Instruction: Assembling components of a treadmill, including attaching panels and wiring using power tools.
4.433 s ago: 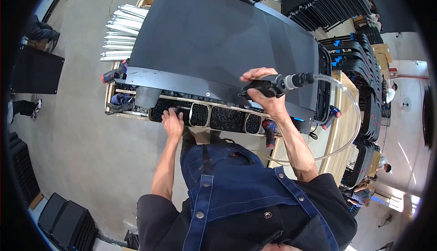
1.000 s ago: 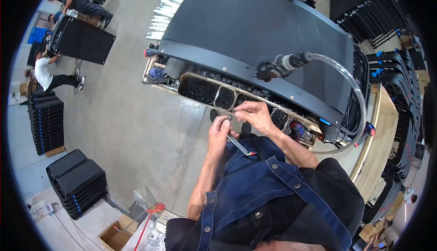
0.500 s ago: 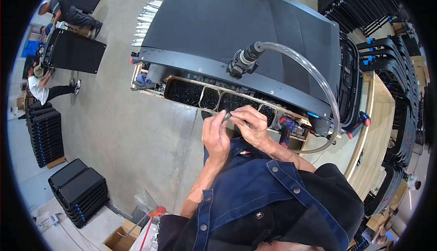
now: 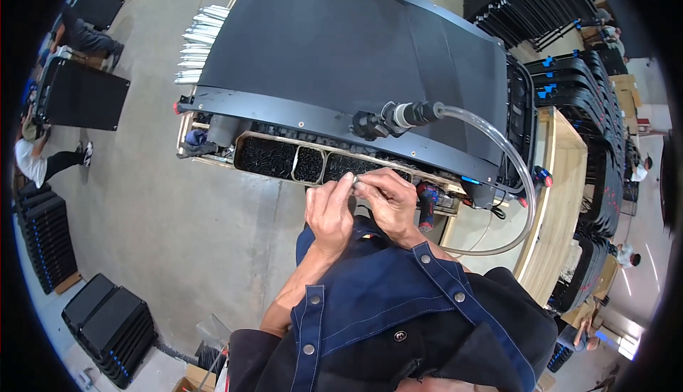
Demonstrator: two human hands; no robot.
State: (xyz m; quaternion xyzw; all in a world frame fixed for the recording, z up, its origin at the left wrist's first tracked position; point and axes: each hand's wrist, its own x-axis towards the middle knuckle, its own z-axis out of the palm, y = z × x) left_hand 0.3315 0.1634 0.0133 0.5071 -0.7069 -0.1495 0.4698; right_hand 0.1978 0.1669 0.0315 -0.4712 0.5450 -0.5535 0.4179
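My left hand (image 4: 330,215) and my right hand (image 4: 389,203) meet fingertip to fingertip in front of the bench. Both are closed in a pinch around a small greyish piece (image 4: 355,181), too small and covered for its kind to be made out. Just beyond the fingers stand bins of small black screw-like parts: a long bin (image 4: 265,156), a narrow one (image 4: 309,164) and another (image 4: 344,167) partly hidden by my hands. Over them lies a large black treadmill-like deck (image 4: 320,43).
A black tool head (image 4: 371,124) on a clear hose (image 4: 509,143) hangs over the deck's near edge. Right of my hands is a red-and-black power drill (image 4: 427,203). A wooden crate (image 4: 558,200) stands at right. Stacked black panels (image 4: 110,328) sit at left; other people work further off.
The whole scene has shifted left in the picture as the head view turned. Both hands keep their pinch, with the fingers slightly altered around the small piece.
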